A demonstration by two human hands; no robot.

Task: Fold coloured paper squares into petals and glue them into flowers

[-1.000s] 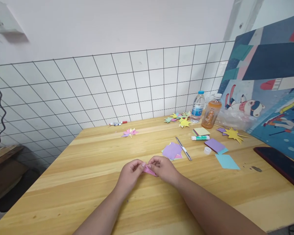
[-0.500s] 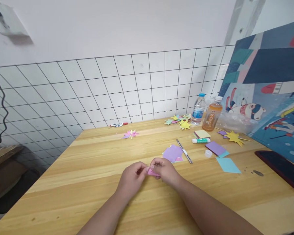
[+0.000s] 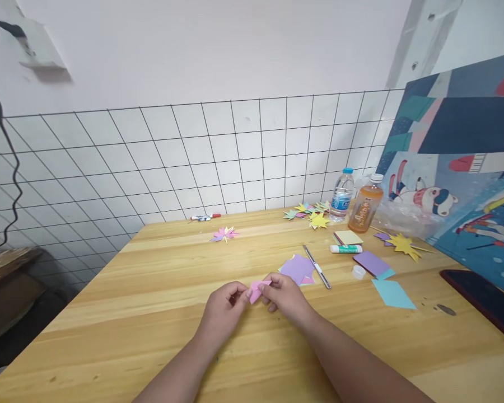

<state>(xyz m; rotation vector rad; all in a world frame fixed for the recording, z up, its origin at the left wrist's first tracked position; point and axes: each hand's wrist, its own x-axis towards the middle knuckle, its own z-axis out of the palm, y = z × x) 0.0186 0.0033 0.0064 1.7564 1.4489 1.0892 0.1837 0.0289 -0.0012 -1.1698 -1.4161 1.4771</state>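
Observation:
A small folded piece of pink paper [image 3: 257, 290] is held between both hands above the wooden table. My left hand [image 3: 228, 302] pinches its left edge between thumb and forefinger. From the other side, my right hand [image 3: 283, 293] grips it with thumb and fingers. Just beyond the right hand lie purple paper pieces [image 3: 296, 268] with pink bits under them, and beside these a utility knife [image 3: 318, 267]. A pink, purple and yellow paper star [image 3: 225, 234] rests farther back on the left.
To the right are a glue stick [image 3: 346, 249], its cap [image 3: 358, 272], purple [image 3: 372, 262] and blue paper [image 3: 393, 294], and a phone [image 3: 483, 302]. A water bottle [image 3: 341, 196] and an orange drink [image 3: 365, 204] stand near the wall. Paper stars [image 3: 318, 220] and a marker [image 3: 205, 217] lie behind.
The pink paper has been turned and tilted, and more of its face shows between the fingers. Both hands stay at nearly the same spot. The view has shifted slightly.

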